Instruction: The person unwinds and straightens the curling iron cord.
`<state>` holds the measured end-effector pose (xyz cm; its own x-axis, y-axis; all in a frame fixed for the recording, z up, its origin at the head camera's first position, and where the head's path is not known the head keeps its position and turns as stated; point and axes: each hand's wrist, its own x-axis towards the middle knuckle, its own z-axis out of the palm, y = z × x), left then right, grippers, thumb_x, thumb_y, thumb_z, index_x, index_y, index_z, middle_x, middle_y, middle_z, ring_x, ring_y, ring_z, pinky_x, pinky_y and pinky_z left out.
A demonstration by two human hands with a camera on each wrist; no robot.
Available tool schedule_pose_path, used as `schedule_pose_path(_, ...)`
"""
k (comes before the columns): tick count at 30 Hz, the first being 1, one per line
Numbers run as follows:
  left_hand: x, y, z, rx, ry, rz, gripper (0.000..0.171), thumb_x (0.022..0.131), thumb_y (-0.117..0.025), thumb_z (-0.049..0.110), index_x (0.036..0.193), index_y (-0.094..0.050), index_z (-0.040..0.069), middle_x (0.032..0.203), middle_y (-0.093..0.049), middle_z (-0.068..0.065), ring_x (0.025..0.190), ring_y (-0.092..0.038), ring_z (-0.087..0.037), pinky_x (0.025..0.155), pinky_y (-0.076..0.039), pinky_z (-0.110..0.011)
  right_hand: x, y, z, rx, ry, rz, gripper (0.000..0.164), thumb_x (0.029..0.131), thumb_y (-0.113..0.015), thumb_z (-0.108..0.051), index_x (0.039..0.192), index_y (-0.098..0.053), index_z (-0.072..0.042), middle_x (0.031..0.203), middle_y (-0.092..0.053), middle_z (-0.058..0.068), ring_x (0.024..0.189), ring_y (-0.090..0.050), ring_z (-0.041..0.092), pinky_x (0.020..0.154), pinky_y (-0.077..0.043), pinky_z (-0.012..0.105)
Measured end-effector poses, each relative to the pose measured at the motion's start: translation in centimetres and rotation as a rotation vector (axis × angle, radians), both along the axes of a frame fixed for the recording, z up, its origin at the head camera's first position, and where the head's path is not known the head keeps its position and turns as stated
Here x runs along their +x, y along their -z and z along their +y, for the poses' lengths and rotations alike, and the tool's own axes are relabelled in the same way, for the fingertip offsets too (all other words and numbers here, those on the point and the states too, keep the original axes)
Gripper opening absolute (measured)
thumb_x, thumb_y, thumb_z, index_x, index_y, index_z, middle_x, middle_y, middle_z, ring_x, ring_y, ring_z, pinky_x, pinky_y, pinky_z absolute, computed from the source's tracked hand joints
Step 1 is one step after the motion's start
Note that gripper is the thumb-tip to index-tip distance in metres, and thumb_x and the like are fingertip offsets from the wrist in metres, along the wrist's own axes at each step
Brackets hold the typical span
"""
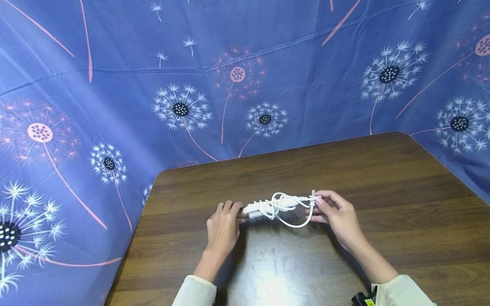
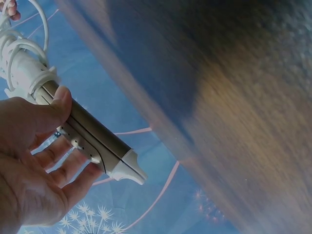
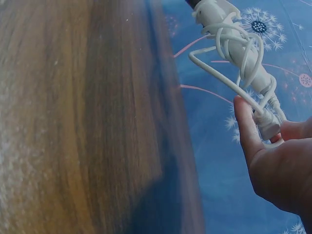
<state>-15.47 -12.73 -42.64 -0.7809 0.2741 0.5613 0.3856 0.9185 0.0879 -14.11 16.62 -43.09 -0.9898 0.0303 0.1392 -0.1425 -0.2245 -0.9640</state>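
Observation:
Both hands hold a white hair straightener (image 1: pixel 253 210) up over the table, lying crosswise between them. Its white cord (image 3: pixel 214 73) is wound in loose loops round the handle. In the left wrist view, the brown-gold barrel (image 2: pixel 100 130) with its white tip (image 2: pixel 127 168) lies between the thumb and fingers of my left hand (image 1: pixel 223 231). At the handle end my right hand (image 1: pixel 340 221) pinches the cord's plug (image 3: pixel 269 126) between thumb and fingers. From the head view, my left hand hides most of the barrel.
The dark wooden table (image 1: pixel 402 187) spreads under both hands. A blue cloth (image 1: pixel 298 63) with a dandelion print hangs behind it and at its sides. A black device (image 1: pixel 363 299) sits at the right sleeve (image 1: pixel 402 293), near the bottom of the head view.

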Motion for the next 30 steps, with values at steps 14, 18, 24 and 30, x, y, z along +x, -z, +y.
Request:
schedule_pose_path(14, 0.00, 0.10, 0.29, 0.038, -0.014, -0.018, 0.041, 0.065, -0.086, 0.015, 0.101, -0.067, 0.017, 0.089, -0.066, 0.000, 0.079, -0.061, -0.023, 0.047, -0.046, -0.035, -0.08, 0.13, 0.16, -0.119, -0.080, 0.007, 0.029, 0.099, -0.050, -0.008, 0.128, -0.050, -0.008, 0.097, -0.065, 0.006, 0.073, -0.069, 0.023, 0.069, -0.057, 0.037)
schedule_pose_path(18, 0.01, 0.17, 0.34, 0.047, -0.025, -0.024, 0.041, 0.065, -0.087, 0.015, 0.101, -0.067, 0.017, 0.089, -0.066, 0.000, 0.079, -0.062, -0.023, 0.047, -0.046, -0.035, 0.00, 0.10, 0.10, -0.120, -0.084, 0.004, 0.025, 0.099, -0.050, -0.008, 0.124, -0.053, -0.010, 0.095, -0.066, 0.003, 0.074, -0.069, 0.023, 0.069, -0.057, 0.037)
schedule_pose_path(24, 0.03, 0.22, 0.47, 0.060, -0.033, -0.021, 0.042, 0.064, -0.087, 0.016, 0.100, -0.067, 0.017, 0.087, -0.065, 0.000, 0.078, -0.061, -0.023, 0.047, -0.046, -0.035, 0.07, -0.07, -0.07, -0.117, -0.086, -0.021, 0.043, 0.099, -0.051, -0.007, 0.137, -0.036, 0.007, 0.093, -0.065, 0.001, 0.075, -0.070, 0.021, 0.071, -0.057, 0.033)
schedule_pose_path(30, 0.02, 0.14, 0.64, 0.094, -0.046, -0.017, 0.042, 0.065, -0.087, 0.015, 0.101, -0.066, 0.017, 0.089, -0.066, -0.001, 0.078, -0.061, -0.024, 0.046, -0.046, -0.037, 0.05, -0.06, -0.02, -0.086, -0.078, -0.058, 0.041, 0.097, -0.054, -0.005, 0.130, -0.038, 0.014, 0.097, -0.070, 0.000, 0.078, -0.071, 0.019, 0.072, -0.056, 0.029)
